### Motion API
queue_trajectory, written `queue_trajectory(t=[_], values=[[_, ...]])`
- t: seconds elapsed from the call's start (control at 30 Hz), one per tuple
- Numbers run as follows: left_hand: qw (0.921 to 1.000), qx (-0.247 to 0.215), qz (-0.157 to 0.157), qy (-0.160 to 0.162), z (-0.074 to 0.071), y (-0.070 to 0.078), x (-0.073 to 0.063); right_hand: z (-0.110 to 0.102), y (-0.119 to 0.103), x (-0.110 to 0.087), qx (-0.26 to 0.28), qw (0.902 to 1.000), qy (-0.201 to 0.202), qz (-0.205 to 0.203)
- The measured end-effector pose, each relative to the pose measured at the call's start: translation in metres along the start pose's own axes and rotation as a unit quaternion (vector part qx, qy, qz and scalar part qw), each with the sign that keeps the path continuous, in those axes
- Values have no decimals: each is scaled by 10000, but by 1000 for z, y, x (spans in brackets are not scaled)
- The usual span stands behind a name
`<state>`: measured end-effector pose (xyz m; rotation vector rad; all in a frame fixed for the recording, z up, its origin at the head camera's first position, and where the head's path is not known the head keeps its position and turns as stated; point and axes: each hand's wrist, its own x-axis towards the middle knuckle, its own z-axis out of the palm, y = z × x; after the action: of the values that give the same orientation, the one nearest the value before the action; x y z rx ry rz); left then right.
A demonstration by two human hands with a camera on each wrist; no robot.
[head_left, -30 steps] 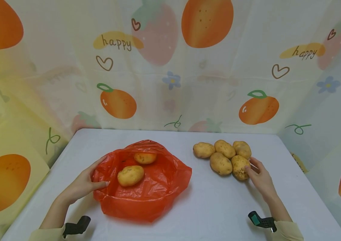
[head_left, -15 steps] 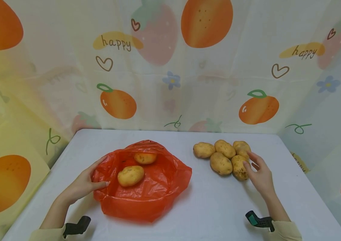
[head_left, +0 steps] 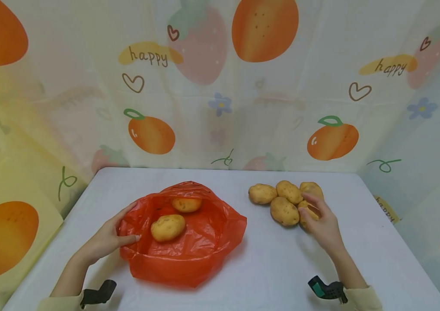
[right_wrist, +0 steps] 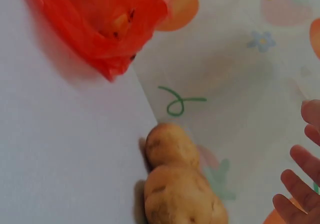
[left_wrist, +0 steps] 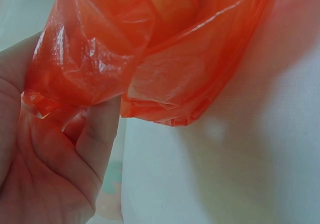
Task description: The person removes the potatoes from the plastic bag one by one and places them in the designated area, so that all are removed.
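Note:
A red plastic bag (head_left: 181,270) lies on the table with its mouth spread towards me. One potato (head_left: 168,227) rests in the opening, and a second potato (head_left: 186,204) sits deeper under the upper film. My left hand (head_left: 103,239) grips the bag's left edge, thumb inside and fingers outside; the left wrist view shows film (left_wrist: 85,59) between them. Over the potato cluster (head_left: 284,211) at the back right hovers my right hand (head_left: 325,229), fingers spread and holding nothing. It partly hides the front-right potato. Its fingertips (right_wrist: 295,184) appear apart from the potatoes in the right wrist view.
Several potatoes form two close rows, the back row including a left potato (head_left: 263,194). White cloth (head_left: 266,268) covers the table, and a fruit-printed curtain (head_left: 259,142) hangs behind its far edge.
My right hand has drawn back from the front-right potato, then moved left over the cluster with its fingers apart. My left hand, the bag and the potatoes stay in place.

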<state>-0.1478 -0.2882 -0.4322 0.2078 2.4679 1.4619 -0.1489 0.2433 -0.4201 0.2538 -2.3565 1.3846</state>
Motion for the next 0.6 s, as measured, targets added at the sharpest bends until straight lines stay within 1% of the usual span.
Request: queue_trajectory(t=[0.07,0.13,0.2,0.3,0.37,0.47,0.6], values=[[10000,15,12,2,0,1,-1,3,-7,0,62,9999,-58,-133],[10000,3,21,-4,0,2,-1,6,-22,-2,52,9995,-106,-285],[10000,-3,12,-3,0,3,-1,9,-28,-2,18,9990,-132,-428],[10000,25,34,-12,0,3,-2,15,-35,-3,81,9977,-160,-651],[10000,34,18,-9,0,3,-2,18,-31,-2,227,9964,-202,-792],[10000,24,15,-13,1,3,-1,23,-37,-2,329,9950,-265,-905],[10000,-20,-21,-4,1,3,0,31,-46,-3,329,9949,-349,-891]])
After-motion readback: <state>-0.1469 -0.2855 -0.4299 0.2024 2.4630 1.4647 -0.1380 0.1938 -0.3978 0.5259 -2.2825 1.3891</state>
